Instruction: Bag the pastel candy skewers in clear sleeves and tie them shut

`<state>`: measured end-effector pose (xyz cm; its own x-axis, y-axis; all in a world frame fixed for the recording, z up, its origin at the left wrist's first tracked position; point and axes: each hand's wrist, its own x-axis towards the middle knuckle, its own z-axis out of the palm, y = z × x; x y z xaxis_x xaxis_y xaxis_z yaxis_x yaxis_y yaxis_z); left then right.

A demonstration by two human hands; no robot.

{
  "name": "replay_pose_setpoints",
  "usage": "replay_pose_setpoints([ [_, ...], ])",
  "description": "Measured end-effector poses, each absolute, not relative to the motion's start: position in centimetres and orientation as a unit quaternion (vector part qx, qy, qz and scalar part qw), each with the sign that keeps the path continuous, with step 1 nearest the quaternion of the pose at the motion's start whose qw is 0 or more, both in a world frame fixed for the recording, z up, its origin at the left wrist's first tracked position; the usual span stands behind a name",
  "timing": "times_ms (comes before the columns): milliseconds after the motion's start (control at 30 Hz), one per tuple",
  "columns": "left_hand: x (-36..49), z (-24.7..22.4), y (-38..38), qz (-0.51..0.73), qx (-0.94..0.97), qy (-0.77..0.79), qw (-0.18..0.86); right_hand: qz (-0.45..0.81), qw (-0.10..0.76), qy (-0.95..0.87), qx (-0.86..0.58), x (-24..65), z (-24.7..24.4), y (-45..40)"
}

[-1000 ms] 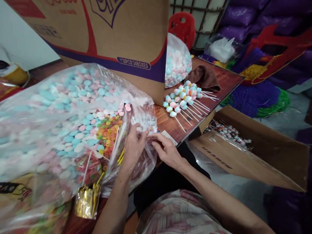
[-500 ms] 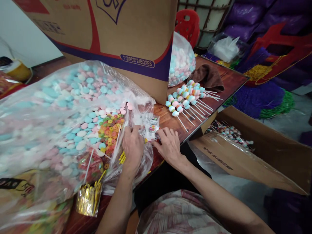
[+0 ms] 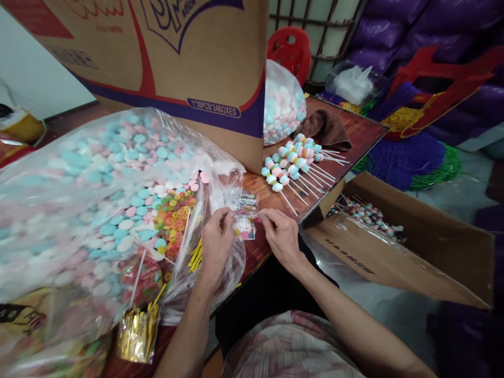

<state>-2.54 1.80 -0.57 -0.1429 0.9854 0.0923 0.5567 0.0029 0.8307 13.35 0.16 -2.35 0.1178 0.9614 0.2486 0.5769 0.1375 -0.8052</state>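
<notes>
Between my hands, over the table's front edge, is a small clear printed plastic bag. My left hand pinches its left side between thumb and fingers. At the right side, my right hand has its fingertips closed on the bag's edge. Just left of my left hand lie gold twist ties and ring-shaped gummies, beside pink, blue and white marshmallows on a big clear bag. Beyond my right hand, marshmallow skewers lie in a pile, white sticks pointing right.
A large cardboard box stands behind the marshmallows. A filled bag and a brown cloth are at the back right. An open carton of skewers sits below on the right. A packet of gold ties lies front left.
My hands have drawn a little apart, and my right fingers now pinch the bag's edge instead of lying over it. More of the bag's print shows. The view has shifted slightly.
</notes>
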Motion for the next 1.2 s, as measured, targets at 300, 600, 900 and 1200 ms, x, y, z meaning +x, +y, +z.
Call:
replay_pose_setpoints([
  [300, -0.2, 0.8, 1.7, 0.448, 0.407, 0.509, 0.612, 0.287, 0.531, -0.655, -0.455, 15.2, -0.7, 0.4],
  [600, 1.6, 1.3, 2.2, 0.532, 0.273, 0.465, 0.653, 0.461, 0.543, -0.514, -0.479, 16.6, 0.0, 0.7],
  [900, 4.4, 1.4, 1.7, 0.569, 0.189, 0.445, 0.665, 0.539, 0.608, -0.328, -0.482, 14.7, -1.0, 0.4],
  [1200, 4.7, 1.2, 1.3, 0.621, 0.117, 0.479, 0.61, 0.487, 0.563, -0.429, -0.512, 14.5, -0.5, 0.2],
])
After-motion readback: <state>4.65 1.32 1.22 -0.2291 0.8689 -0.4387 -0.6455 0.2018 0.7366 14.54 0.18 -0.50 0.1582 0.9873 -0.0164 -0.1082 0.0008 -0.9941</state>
